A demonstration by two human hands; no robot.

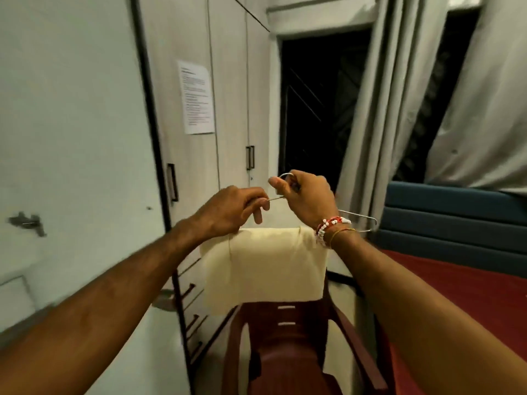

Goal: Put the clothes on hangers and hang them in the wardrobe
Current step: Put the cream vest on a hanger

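Note:
A cream cloth [265,266] hangs folded over the lower bar of a thin metal hanger [362,222], held in the air in front of me. My right hand [306,199] grips the hanger's neck just under the hook. My left hand [232,210] pinches the hanger's left wire arm. The hanger's right end sticks out past my right wrist, which wears bead bracelets. The wardrobe [222,95], pale with closed doors and dark handles, stands behind the hanger. Its nearest door [71,124] fills the left side.
A dark red plastic chair [285,352] stands directly below the cloth. A bed with a red sheet [456,295] and blue headboard [456,218] lies to the right. Grey curtains [399,95] hang by a dark window. A printed paper [196,98] is stuck on a wardrobe door.

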